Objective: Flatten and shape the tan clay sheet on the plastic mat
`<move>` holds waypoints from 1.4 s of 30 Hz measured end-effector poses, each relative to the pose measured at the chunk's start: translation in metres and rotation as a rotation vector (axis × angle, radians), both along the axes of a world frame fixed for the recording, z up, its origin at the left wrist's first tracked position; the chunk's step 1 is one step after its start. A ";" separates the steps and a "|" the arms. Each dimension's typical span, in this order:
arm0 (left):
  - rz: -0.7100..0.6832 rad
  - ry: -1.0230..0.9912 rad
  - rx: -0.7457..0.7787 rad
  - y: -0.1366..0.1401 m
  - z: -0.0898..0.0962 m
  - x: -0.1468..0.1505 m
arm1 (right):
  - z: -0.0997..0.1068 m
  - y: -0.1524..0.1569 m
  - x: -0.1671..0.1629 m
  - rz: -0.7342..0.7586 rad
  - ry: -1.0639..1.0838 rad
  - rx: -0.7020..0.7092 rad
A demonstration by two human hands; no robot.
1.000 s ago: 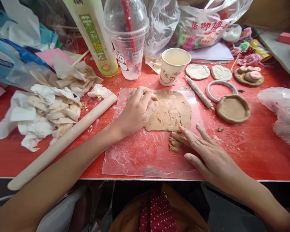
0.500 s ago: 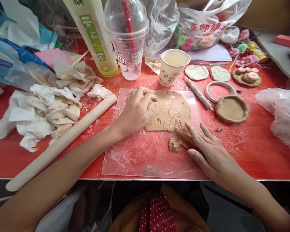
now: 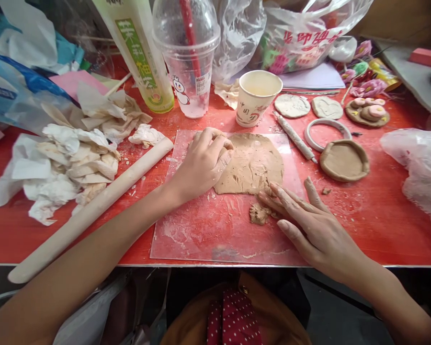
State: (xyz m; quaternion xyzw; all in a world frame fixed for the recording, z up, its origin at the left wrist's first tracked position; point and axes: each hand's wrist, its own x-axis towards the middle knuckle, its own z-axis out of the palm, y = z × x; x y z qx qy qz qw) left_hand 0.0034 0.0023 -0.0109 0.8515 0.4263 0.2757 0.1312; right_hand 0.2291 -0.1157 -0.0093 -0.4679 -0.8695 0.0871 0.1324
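Note:
A flattened slab of brown clay (image 3: pixel 253 160) lies on a clear plastic sheet (image 3: pixel 201 235), its surface cracked near the lower edge. At the slab's left side rests my left hand (image 3: pixel 210 160), fingers curled and pressed together; whether anything is between them is hidden. My right hand (image 3: pixel 305 218) is spread, its fingertips touching the slab's lower right edge. Beside those fingers sits a small rough lump of clay (image 3: pixel 259 214). A long pale rolling pin (image 3: pixel 93 208) lies slanted on the left, beyond my left forearm.
Crumpled tissues (image 3: pixel 68 167) pile up at left. Behind the sheet stand a bottle (image 3: pixel 140 57), a plastic cup (image 3: pixel 192 62) and a paper cup (image 3: pixel 256 98). To the right lie a marker-like stick (image 3: pixel 295 138), a tape ring (image 3: pixel 311 143), a shallow clay dish (image 3: pixel 345 161) and a plastic bag (image 3: pixel 420 167).
My right hand's fingers have shifted slightly at the slab's lower edge, with one finger lifted more upright. My left hand stays almost in place.

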 end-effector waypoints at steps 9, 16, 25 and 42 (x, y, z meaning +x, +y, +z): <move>0.014 0.003 -0.019 0.000 0.000 0.001 | 0.004 0.000 0.003 0.051 0.082 -0.063; 0.012 -0.010 -0.015 0.000 0.001 0.000 | 0.009 -0.002 0.011 -0.001 0.245 -0.151; 0.019 0.006 -0.019 -0.002 0.002 0.001 | 0.008 0.000 0.008 -0.025 0.199 -0.159; 0.000 -0.001 -0.010 -0.001 0.001 0.000 | 0.002 -0.004 0.003 0.106 0.027 0.017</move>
